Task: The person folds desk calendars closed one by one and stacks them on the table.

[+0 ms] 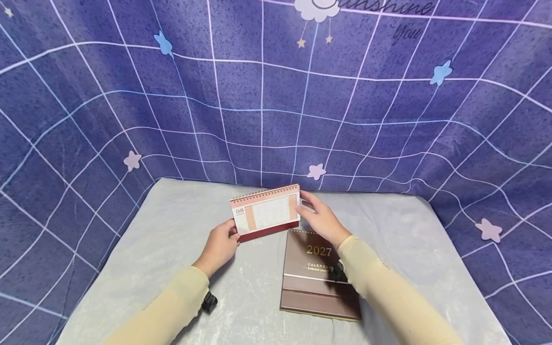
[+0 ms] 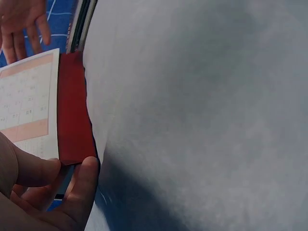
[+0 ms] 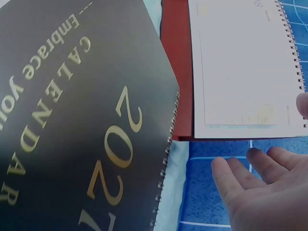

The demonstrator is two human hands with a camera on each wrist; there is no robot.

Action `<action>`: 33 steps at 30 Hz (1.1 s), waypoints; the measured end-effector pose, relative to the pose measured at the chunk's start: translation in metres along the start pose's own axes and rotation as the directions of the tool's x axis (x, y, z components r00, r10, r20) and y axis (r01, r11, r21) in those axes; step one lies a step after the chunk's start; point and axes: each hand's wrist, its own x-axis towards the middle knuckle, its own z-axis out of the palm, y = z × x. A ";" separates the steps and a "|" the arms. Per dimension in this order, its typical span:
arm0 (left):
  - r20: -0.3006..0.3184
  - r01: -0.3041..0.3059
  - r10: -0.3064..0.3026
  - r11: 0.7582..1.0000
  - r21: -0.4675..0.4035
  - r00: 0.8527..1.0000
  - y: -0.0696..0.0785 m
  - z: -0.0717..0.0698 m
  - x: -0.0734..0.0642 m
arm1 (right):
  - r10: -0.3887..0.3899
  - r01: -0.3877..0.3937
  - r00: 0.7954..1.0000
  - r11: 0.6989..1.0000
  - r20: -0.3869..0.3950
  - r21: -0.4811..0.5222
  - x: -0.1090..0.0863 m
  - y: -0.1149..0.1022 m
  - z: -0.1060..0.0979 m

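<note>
A small spiral-bound desk calendar (image 1: 269,213) with a red base and a page marked 08 stands tilted near the back of the table. My left hand (image 1: 221,245) pinches its lower left corner; in the left wrist view, thumb and fingertips meet on the red base (image 2: 77,115). At the calendar's right edge is my right hand (image 1: 323,220), its fingers extended behind that edge and its thumb by the page. The right wrist view shows those fingers (image 3: 231,180) apart from the calendar. A brown 2027 calendar (image 1: 297,282) lies below my right forearm, partly covered by it.
A pale grey cloth covers the table (image 1: 142,268). Behind it and along both sides hangs a blue-purple curtain (image 1: 241,124) with a grid and stars. Each wrist carries a small black device, such as the left wrist's device (image 1: 210,303).
</note>
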 end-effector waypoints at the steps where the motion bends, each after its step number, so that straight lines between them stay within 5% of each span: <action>1: -0.003 -0.003 0.003 1.000 0.013 1.000 0.000 0.001 0.000 | -0.004 0.004 1.000 1.000 0.003 0.001 0.000 -0.001 0.001; 21: -0.010 0.008 -0.007 0.993 0.121 1.000 -0.003 0.007 0.001 | 0.067 -0.056 0.996 0.984 -0.066 0.167 0.013 -0.008 0.014; 33: -0.016 -0.008 0.011 0.986 0.166 1.000 -0.001 0.006 0.001 | 0.119 -0.078 0.988 0.930 -0.093 0.360 0.024 -0.013 0.015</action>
